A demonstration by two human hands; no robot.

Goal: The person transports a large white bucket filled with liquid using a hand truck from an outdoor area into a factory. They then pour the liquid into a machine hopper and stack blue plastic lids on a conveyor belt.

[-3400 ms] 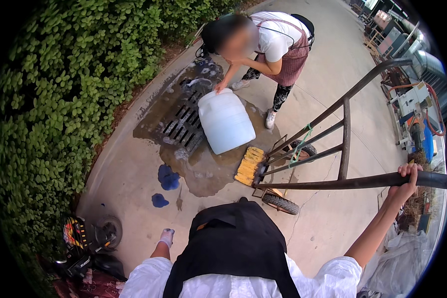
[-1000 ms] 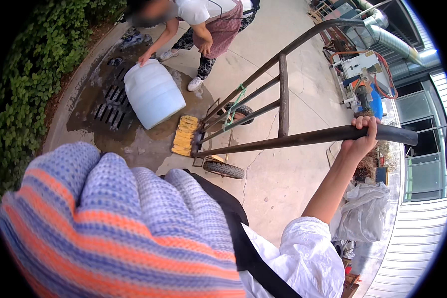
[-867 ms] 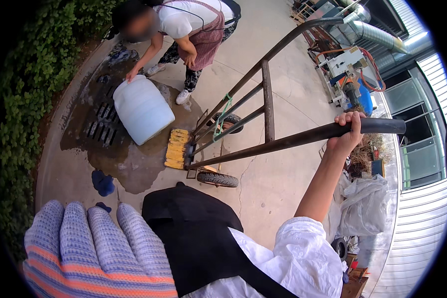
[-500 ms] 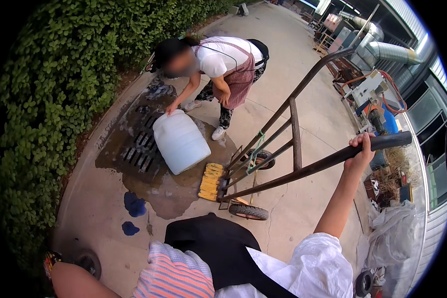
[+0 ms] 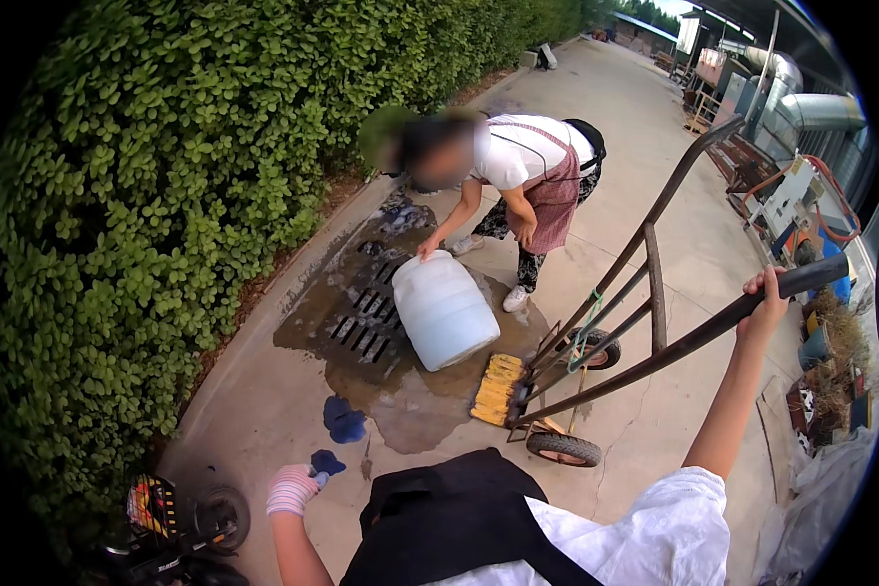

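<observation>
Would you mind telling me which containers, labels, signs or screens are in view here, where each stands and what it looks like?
Large white plastic drum: tilted on the wet pavement beside the drain grate, a co-worker's hand on its top; rounded, plain, no label showing.
Blue barrel: far right, behind the hand truck's handle, mostly hidden.
No signs or screens can be made out.

Right hand point(image 5: 767, 298) grips hand truck point(image 5: 645, 322) — co-worker point(image 5: 518, 186) tilts drum point(image 5: 444, 311).
</observation>
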